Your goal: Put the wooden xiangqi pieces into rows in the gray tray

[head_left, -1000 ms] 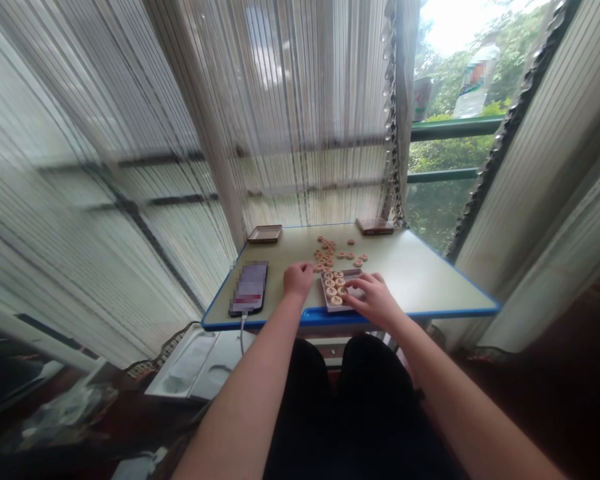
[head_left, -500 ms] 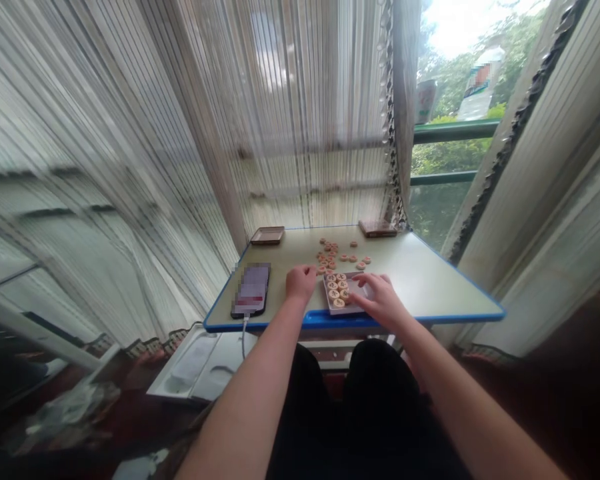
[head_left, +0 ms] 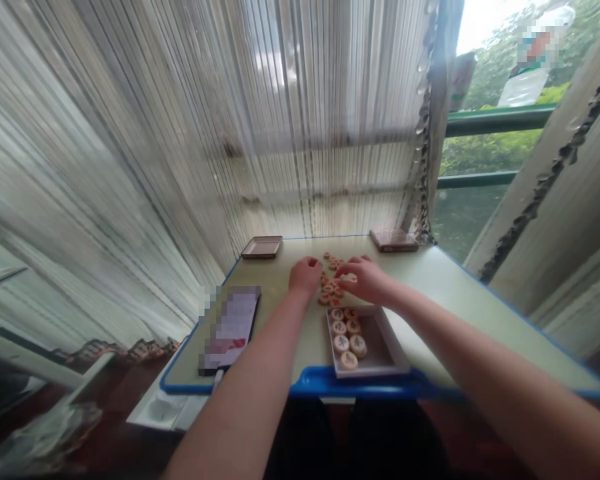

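Round wooden xiangqi pieces (head_left: 331, 288) lie in a loose cluster on the table between my hands. Beside the cluster on the left is my left hand (head_left: 305, 275), its fingers curled in; whatever they hold, if anything, is hidden. My right hand (head_left: 366, 280) reaches over the cluster's right side with fingers apart and tips at the pieces. One piece (head_left: 349, 278) shows in the gap between its thumb and fingers. Nearer me, a shallow box (head_left: 385, 340) holds several pieces in two columns along its left side, marked faces up.
A phone (head_left: 235, 327) with a cable lies at the table's left. At the far left corner sits a shallow box lid (head_left: 263, 247), and a flat box (head_left: 394, 241) at the far right. Blue trim (head_left: 310, 381) edges the table. Curtains (head_left: 300, 120) hang behind.
My right hand has left the box and moved forward to the loose pieces. My left hand stays curled, now beside the cluster. The view has come closer to the table.
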{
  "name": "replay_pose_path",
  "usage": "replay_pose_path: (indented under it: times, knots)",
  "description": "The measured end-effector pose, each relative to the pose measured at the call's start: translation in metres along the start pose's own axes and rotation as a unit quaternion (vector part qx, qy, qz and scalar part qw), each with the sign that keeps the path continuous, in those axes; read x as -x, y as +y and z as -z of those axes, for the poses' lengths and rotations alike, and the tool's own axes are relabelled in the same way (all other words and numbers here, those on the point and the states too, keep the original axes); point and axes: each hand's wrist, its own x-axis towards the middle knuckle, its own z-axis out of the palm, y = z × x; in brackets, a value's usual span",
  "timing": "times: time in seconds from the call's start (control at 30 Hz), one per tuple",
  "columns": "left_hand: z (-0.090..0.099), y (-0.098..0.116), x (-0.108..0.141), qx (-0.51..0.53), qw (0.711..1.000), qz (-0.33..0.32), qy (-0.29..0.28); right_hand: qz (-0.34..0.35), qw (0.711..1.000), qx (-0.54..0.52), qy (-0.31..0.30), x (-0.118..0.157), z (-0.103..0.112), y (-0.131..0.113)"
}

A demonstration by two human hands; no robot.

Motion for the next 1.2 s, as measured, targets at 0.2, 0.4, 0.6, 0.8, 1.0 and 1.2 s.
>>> replay_pose_path:
  times: [0.2, 0.4, 0.6, 0.8, 1.0, 1.2]
  knots:
    - [-0.009, -0.011, -0.007, -0.089, 0.995, -0.052, -0.015, 0.025, 0.997, 0.053, -0.048, -0.037, -0.025, 0.018]
    - [-0.011, -0.012, -0.006, -0.094, 0.989, -0.096, -0.06, 0.059, 0.998, 0.005, -0.029, -0.043, -0.04, 0.027]
    - [-0.01, -0.01, -0.005, -0.105, 0.987, -0.078, -0.092, 0.044, 0.999, 0.01, -0.029, -0.039, -0.042, 0.031]
    - [-0.007, -0.008, -0.005, -0.076, 0.991, -0.048, -0.099, 0.042, 0.999, 0.027, -0.016, -0.037, -0.042, 0.029]
    - [0.009, -0.007, -0.003, -0.099, 0.98, -0.098, -0.141, 0.046, 0.999, 0.026, -0.006, -0.033, -0.036, 0.023]
    - [0.022, -0.012, 0.003, -0.056, 0.974, -0.125, -0.179, 0.05, 0.998, 0.046, 0.008, -0.026, -0.029, 0.02]
